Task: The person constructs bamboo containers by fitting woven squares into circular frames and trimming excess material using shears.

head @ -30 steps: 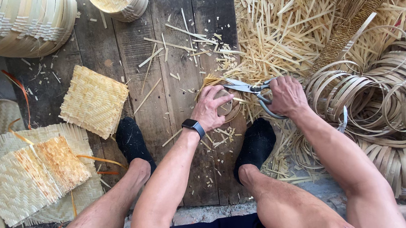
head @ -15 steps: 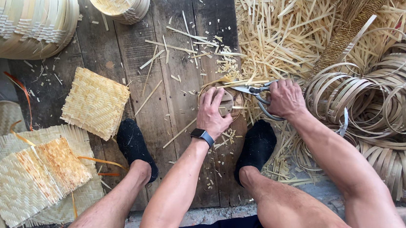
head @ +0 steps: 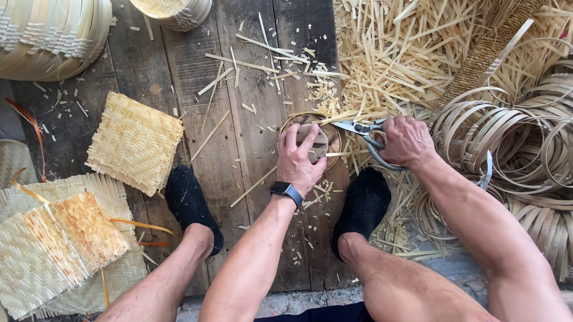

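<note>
A: Panel overview, largest first. What fills the frame?

B: I read a dark plank floor (head: 249,206) down the centre. At right lies a heap of coiled bamboo hoops (head: 549,159), with a drift of loose bamboo splints (head: 400,40) above it at upper right. Stacked woven trays (head: 26,32) occupy the upper left; square woven mats (head: 134,141) lie at left and lower left.

A: And the hands?

B: The left hand (head: 303,158), just above frame centre, is spread over a small round bamboo-rimmed piece (head: 317,137), fingers curled over its top and pinning it to the floor. The right hand (head: 405,140), just beside it, has its fingers closed through the loops of metal shears (head: 365,133); the blades point left, and their tips meet the rim. I cannot tell whether the blades are parted.

A: How would the round piece handle?

B: My judgement: light, thin, springy rather than rigid, and liable to split or fray at cut edges. It would likely skid on the boards unless pressed flat. Best taken by the hoop rim, thumb and fingers on opposite sides, away from the blades; the woven centre looks weaker. Sharp splint ends project at its right edge.
</note>
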